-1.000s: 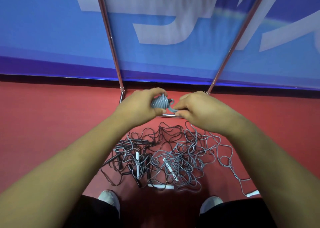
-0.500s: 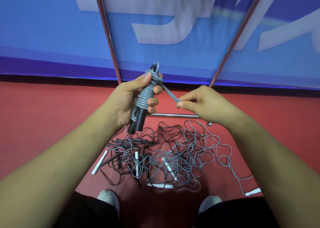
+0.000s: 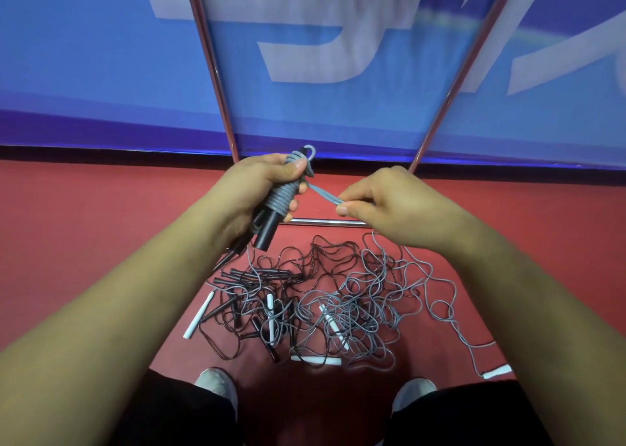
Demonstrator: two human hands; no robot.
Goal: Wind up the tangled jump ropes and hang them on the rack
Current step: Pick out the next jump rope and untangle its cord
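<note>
My left hand (image 3: 250,191) grips a wound jump rope (image 3: 283,199): grey cord coiled tightly round black handles, tilted with the handle ends pointing down-left. A short stretch of grey cord runs from the coil's top to my right hand (image 3: 382,205), which pinches it between thumb and fingers. On the red floor below lies a tangled pile of ropes (image 3: 325,307), black cords on the left, grey on the right, with black and white handles mixed in. The rack's metal poles (image 3: 216,73) rise behind my hands and its base bar (image 3: 325,222) lies on the floor.
A blue banner wall (image 3: 101,56) stands right behind the rack. A second rack pole (image 3: 464,70) slants up to the right. A loose white handle (image 3: 498,372) lies at the right, near my shoes (image 3: 216,383).
My left hand turned the wound rope from end-on to a tilted upright hold. My right hand drew the loose cord end out to the right, then stayed pinching it taut.
</note>
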